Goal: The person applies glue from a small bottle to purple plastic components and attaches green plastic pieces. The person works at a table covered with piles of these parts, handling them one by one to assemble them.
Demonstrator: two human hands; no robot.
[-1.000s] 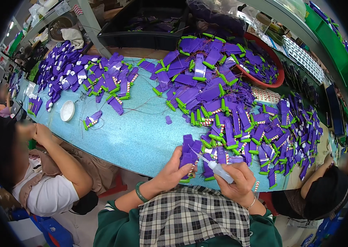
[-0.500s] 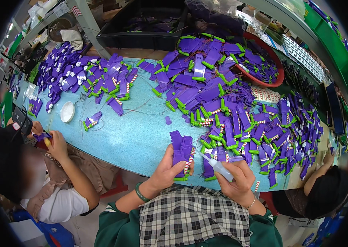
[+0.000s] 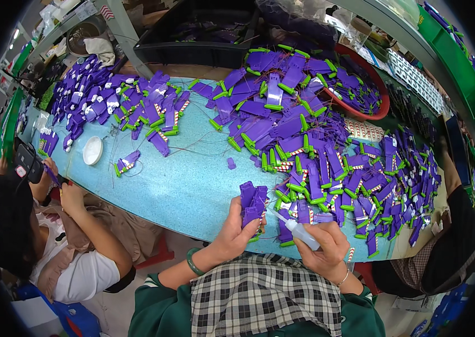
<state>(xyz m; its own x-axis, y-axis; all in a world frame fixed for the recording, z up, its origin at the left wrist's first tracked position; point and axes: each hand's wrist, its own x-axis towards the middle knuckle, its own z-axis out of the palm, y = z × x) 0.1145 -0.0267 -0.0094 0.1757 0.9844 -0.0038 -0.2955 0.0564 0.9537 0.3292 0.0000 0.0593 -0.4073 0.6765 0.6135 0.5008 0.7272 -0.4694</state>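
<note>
My left hand (image 3: 230, 235) is closed around a purple plastic part (image 3: 253, 203) with a green end and a red-and-white striped edge. In my right hand (image 3: 328, 247) is a translucent squeeze bottle (image 3: 303, 233), gripped by its body. Its thin nozzle points up and left, a short gap away from the purple part. Just beyond the bottle spreads a large heap of purple parts (image 3: 321, 174) with green ends and striped strips. Whether anything comes out of the nozzle is too small to tell.
A white bowl (image 3: 93, 150) stands on the blue tabletop (image 3: 192, 168). Behind lie more purple parts (image 3: 88, 101), a black crate (image 3: 192, 53) and a red basin (image 3: 383, 92). A co-worker's arm (image 3: 97, 233) is at left; another person's arm (image 3: 452, 174) reaches in at right.
My left hand has turned the purple part slightly and shifted it a little right. The co-worker's hands at left have moved, and the person at right has reached farther over the table.
</note>
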